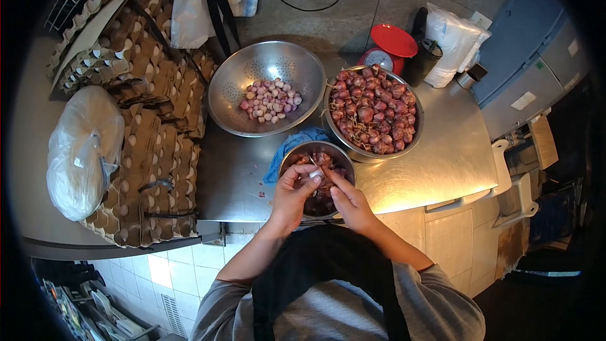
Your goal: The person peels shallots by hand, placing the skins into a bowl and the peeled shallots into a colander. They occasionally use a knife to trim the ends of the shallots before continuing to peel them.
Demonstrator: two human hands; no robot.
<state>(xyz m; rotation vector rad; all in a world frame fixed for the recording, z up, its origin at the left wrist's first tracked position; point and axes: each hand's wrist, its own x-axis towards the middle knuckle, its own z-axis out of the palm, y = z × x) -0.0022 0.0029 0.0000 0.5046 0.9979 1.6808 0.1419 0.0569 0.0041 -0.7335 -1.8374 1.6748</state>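
My left hand [291,197] pinches a pale peeled shallot [315,174] between thumb and fingertips. Close against it, my right hand [351,203] is closed, its index finger stretched forward along what looks like a small knife [312,160]; most of that tool is hidden by the fingers. Both hands are over a steel bowl [282,165] holding reddish shallot skins [323,159]. Behind the bowl to the left, a steel colander [222,82] contains peeled shallots [271,101]. Unpeeled red shallots [377,110] fill a large bowl [419,131] at the back right.
A blue cloth [276,163] lies beside the small bowl on the steel table [233,180]. Stacked egg trays [151,177] and a plastic bag [87,151] crowd the left. A red scale [394,39], dark container [421,63] and white bags [449,44] stand along the wall.
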